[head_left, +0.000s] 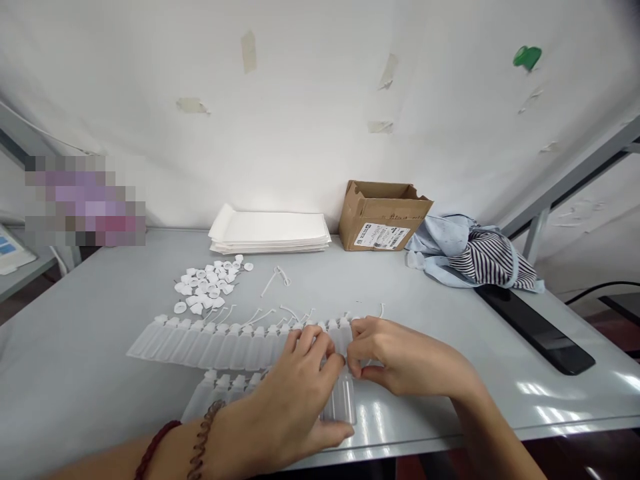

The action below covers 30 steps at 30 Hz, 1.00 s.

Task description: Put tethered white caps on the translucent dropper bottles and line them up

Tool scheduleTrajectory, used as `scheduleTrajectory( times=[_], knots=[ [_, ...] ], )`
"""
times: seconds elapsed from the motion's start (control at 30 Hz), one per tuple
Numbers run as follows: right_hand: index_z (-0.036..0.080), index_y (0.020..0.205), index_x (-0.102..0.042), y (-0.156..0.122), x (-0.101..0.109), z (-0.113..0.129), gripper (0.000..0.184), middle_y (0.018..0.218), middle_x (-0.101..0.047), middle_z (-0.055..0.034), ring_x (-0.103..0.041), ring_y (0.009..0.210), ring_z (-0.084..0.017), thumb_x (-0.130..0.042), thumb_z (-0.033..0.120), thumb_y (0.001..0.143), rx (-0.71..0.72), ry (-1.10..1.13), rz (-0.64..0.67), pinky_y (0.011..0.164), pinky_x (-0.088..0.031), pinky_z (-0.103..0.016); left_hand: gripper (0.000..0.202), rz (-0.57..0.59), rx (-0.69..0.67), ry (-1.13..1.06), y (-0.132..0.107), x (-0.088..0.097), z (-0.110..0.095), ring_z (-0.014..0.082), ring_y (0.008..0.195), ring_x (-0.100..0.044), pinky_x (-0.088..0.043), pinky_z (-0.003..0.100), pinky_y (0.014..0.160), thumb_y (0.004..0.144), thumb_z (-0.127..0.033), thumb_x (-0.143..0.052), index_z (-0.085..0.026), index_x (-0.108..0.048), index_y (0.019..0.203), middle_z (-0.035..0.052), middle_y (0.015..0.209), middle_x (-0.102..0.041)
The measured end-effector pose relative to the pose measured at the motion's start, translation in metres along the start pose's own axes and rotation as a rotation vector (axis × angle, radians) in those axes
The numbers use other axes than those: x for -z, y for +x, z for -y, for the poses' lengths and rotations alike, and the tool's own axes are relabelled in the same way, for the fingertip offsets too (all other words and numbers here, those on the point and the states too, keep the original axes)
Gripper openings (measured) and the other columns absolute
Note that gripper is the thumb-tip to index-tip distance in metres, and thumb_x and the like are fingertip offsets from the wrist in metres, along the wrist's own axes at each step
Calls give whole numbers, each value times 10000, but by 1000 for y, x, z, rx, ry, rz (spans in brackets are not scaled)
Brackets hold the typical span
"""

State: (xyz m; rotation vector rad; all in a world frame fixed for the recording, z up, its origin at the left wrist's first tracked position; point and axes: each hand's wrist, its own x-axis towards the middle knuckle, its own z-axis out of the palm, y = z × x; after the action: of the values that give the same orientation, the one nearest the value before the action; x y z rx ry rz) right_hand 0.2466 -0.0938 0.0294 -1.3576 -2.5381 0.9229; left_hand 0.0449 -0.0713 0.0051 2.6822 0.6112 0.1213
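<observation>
Translucent white squeeze bottles lie side by side in a long back row (240,350), several with thin white bent tubes at their tops. Nearer to me is a second row (200,397), partly covered by my left arm. My left hand (295,390) curls around the right-end bottle (345,400) of that near row, fingers by its neck and thumb at its base. Just right of that neck, my right hand (390,353) is closed in a pinch; what its fingertips hold is hidden. Beyond the back row sits a pile of small white caps (205,283).
Some thin white tubes (277,277) lie mid-table. Against the wall are a stack of white sheets (270,230) and an open cardboard box (383,217). Crumpled blue and striped cloth (480,253) and a long black object (535,330) are at the right. The grey table's front edge runs close by.
</observation>
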Motion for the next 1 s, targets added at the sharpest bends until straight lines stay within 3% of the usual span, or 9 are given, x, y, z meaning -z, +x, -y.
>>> scheduleTrajectory(
  times=[0.27,0.63,1.0],
  knots=[
    [167,746,-635,3,-1,6,214,735,-589,-11,-548,729,-153,-543,-24,773,-7,-107,-14,700,-440,-285,397,-75,-52,86,-2,-9,2,311,937,-467,-454,523,834,730,-405,-743,-116,-603,964,113,961,-557],
    [169,781,-596,6,-4,5,201,789,-615,-26,-557,763,-162,-515,-14,806,-42,-168,-2,735,-433,-300,399,-134,-47,192,-3,-20,1,315,907,-492,-469,528,810,761,-444,-708,-103,-614,946,124,936,-580],
    [182,684,-534,6,-13,5,257,630,-529,9,-479,641,-147,-434,-28,792,2,-264,-57,647,-397,-283,411,-215,-13,202,-4,-28,1,318,908,-504,-470,537,807,756,-474,-695,-117,-607,938,110,915,-571]
  ],
)
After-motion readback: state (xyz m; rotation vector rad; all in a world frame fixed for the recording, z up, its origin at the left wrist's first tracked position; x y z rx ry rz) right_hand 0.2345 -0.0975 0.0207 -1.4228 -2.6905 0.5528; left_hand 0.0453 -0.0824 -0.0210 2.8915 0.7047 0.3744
